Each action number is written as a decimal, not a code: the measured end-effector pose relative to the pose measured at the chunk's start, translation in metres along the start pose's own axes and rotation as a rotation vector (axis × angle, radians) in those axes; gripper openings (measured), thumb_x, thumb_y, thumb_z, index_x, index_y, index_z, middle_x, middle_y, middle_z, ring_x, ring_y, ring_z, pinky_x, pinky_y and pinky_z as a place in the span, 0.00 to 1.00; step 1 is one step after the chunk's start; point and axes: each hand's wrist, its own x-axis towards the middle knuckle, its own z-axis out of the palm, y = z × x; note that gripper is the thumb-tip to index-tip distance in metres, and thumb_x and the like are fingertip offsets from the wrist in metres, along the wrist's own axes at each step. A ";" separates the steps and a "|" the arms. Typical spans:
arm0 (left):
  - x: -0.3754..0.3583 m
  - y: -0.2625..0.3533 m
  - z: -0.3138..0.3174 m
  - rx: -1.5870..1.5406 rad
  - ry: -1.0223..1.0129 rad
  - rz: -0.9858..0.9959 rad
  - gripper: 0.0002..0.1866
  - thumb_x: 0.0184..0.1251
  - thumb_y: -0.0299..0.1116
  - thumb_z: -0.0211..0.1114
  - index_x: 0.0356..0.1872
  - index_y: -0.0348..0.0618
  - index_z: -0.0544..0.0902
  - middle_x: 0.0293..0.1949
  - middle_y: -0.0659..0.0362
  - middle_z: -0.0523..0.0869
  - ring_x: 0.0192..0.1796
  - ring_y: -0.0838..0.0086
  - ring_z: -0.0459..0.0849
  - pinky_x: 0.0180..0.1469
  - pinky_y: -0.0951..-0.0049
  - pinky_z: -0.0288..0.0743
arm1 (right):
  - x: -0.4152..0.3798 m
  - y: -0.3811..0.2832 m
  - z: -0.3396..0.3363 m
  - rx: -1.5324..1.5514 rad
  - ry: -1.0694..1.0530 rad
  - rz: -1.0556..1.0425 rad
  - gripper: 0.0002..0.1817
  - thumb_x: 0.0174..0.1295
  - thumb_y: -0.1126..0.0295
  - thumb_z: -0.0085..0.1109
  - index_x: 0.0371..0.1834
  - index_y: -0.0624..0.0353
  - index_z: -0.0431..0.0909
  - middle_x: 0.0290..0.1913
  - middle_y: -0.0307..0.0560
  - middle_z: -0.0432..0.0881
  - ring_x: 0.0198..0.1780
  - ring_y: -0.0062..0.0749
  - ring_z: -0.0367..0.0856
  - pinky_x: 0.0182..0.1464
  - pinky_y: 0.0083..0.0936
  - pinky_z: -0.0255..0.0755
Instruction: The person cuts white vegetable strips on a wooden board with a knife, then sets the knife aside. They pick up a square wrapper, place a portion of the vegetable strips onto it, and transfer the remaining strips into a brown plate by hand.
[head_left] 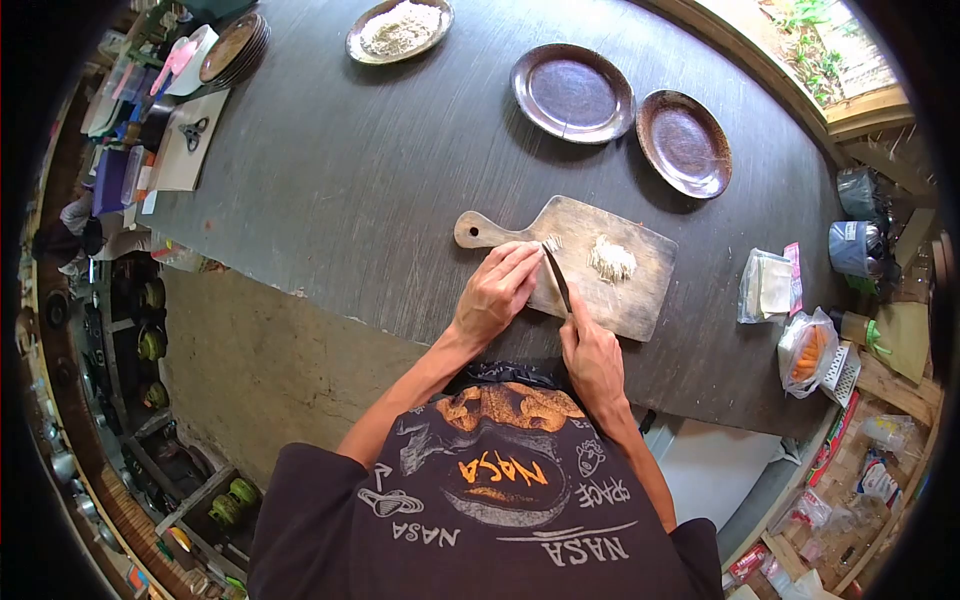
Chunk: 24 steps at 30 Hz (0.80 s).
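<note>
A wooden cutting board (632,305) with a round-ended handle lies on the dark table in front of me. My right hand (592,352) grips a knife (556,275), its dark blade pointing away from me over the board's left part. Close to the blade, my left hand (500,288) has its fingers bent and pressed together on a pale piece, mostly hidden under the fingertips. Some thin white slivers (554,242) lie just beside the blade tip. Farther right on the board sits a small heap of white shreds (612,260).
Two brown plates (572,92) (685,143) stand beyond the board; another plate with pale shreds (400,28) is at the back. At right are a bag of carrots (808,352) and a clear packet (766,287). Scissors (193,132) and stacked plates (238,50) are far left.
</note>
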 end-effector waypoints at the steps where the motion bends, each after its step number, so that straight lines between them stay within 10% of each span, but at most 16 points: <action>1: 0.001 0.000 0.000 0.001 0.001 0.001 0.15 0.68 0.23 0.72 0.54 0.32 0.88 0.57 0.51 0.91 0.61 0.59 0.87 0.66 0.62 0.82 | 0.002 0.001 0.000 0.000 0.001 -0.002 0.34 0.74 0.70 0.56 0.84 0.48 0.63 0.29 0.62 0.85 0.30 0.59 0.86 0.36 0.54 0.78; 24: -0.001 -0.001 -0.001 -0.023 -0.008 -0.006 0.15 0.67 0.21 0.72 0.54 0.32 0.88 0.58 0.51 0.90 0.63 0.58 0.86 0.67 0.61 0.81 | 0.000 -0.002 0.008 -0.057 0.026 -0.006 0.35 0.73 0.70 0.57 0.84 0.48 0.64 0.28 0.63 0.84 0.28 0.59 0.86 0.35 0.54 0.79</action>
